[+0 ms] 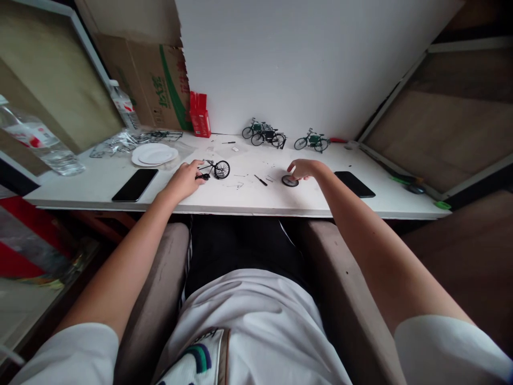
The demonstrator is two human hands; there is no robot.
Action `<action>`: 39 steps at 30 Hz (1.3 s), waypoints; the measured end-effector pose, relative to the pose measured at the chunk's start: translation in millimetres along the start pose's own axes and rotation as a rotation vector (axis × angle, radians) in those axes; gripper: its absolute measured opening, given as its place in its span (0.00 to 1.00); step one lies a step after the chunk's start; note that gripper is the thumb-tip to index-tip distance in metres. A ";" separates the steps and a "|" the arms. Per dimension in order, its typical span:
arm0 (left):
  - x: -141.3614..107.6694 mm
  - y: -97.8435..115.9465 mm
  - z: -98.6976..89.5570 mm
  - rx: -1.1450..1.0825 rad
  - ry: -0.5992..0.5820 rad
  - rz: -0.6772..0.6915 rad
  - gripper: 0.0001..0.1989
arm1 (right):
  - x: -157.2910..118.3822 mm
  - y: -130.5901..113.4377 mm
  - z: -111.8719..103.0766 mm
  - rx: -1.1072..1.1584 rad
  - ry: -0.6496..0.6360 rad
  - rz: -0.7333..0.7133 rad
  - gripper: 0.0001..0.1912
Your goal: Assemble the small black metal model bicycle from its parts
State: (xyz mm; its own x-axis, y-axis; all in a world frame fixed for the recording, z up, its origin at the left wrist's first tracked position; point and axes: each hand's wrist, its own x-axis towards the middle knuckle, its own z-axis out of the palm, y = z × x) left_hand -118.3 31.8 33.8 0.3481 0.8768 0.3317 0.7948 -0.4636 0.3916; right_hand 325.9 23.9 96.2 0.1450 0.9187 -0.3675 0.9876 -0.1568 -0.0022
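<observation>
My left hand is closed on a small black model bicycle, holding it by the end away from its spoked wheel. This wheel stands upright just right of my fingers. My right hand reaches down over a loose model wheel, its fingertips touching the rim and spokes; the wheel is low at the table surface. Between my hands lie a small screwdriver and several thin dark parts. Part of the model's frame is hidden behind my left fingers.
Assembled model bicycles stand along the back wall, another farther right. Phones lie at both sides. White plates, a red box and water bottles are on the left. The white table ends close to my lap.
</observation>
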 end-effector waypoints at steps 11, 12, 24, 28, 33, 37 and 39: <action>3.7 -4.8 -3.3 -0.023 -0.020 0.027 0.21 | -14.8 30.9 18.1 0.321 -0.094 -0.163 0.35; 3.4 -4.3 -4.1 -0.012 -0.019 0.032 0.21 | -17.9 32.0 19.4 0.327 -0.083 -0.181 0.35; -7.0 17.5 -14.8 0.077 0.033 0.074 0.29 | -42.8 29.2 41.5 0.422 0.108 -0.266 0.29; -10.5 35.3 -20.3 0.076 0.146 0.064 0.25 | -54.3 22.2 45.8 0.554 0.127 -0.313 0.27; -14.7 68.0 -23.1 -0.072 0.215 0.161 0.20 | -76.2 1.5 45.4 0.675 0.304 -0.525 0.29; -24.8 105.5 -17.8 -0.376 0.219 0.288 0.19 | -102.3 -30.4 44.3 0.842 0.411 -0.766 0.28; -32.4 123.8 -15.8 -0.522 0.177 0.307 0.23 | -116.8 -49.1 43.8 0.881 0.477 -0.864 0.26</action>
State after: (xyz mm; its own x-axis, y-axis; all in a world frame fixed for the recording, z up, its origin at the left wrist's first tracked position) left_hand -39.0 -56.0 85.1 0.3989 0.6806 0.6146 0.3090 -0.7308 0.6087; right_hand 257.8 -91.6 98.5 -0.3215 0.8497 0.4178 0.4296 0.5241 -0.7354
